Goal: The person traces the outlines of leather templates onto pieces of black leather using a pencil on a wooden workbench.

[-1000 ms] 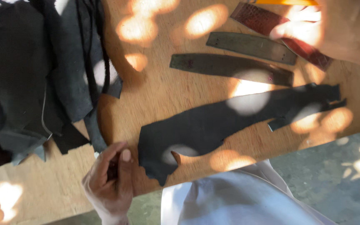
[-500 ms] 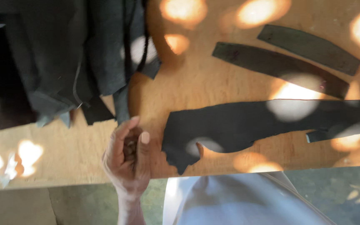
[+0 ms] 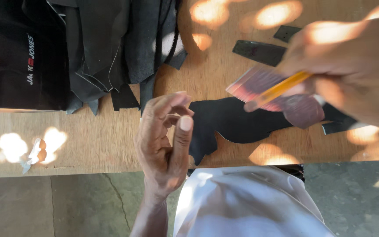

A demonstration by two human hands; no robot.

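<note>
My left hand (image 3: 163, 140) hovers over the front edge of the wooden table (image 3: 110, 140), fingers loosely curled apart and holding nothing, just left of a long black cut piece of leather (image 3: 229, 123). My right hand (image 3: 352, 66) is at the upper right, gripping a yellow pencil (image 3: 281, 87) together with a reddish-brown flat pattern piece (image 3: 264, 85) that hangs over the black leather. A rounded reddish-brown piece (image 3: 303, 112) shows below the pencil tip.
A pile of black leather sheets (image 3: 110, 44) covers the table's back left, beside a black bag (image 3: 18, 57). Dark narrow leather strips (image 3: 259, 52) lie at the back right. A small white scrap (image 3: 33, 153) lies front left. Grey concrete floor (image 3: 66, 206) below the table edge.
The view shifted left. My left hand opened from a curled grip near the leather's end. My right hand came into view from the right with the pencil and pattern piece.
</note>
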